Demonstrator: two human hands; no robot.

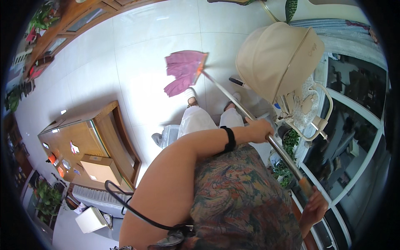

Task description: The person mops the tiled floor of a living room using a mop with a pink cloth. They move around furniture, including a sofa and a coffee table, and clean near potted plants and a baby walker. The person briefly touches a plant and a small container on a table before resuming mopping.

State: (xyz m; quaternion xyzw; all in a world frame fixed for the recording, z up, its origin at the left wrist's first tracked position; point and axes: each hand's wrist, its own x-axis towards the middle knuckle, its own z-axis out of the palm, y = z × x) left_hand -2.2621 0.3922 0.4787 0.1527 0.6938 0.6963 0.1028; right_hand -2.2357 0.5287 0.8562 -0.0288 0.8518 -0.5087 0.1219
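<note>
A flat mop with a metal pole [229, 94] runs slantwise across my front. My left hand [261, 130], with a black band on the wrist, grips the middle of that pole. Around the pole's upper end, by its orange-brown grip [305, 186], my right hand [316, 204] is closed. The mop's purple cloth [184, 69] lies spread on the pale tile floor [150, 84] just ahead of my feet. It hangs from an orange clamp [200, 68], slightly blurred.
A beige stroller canopy [278, 59] stands close on the right, before glass doors [353, 100] and potted plants [290, 145]. To the left is a wooden table [75, 137] bearing a cardboard box [101, 168]. A wooden cabinet [81, 22] lines the far left; a grey sofa [97, 200] sits behind.
</note>
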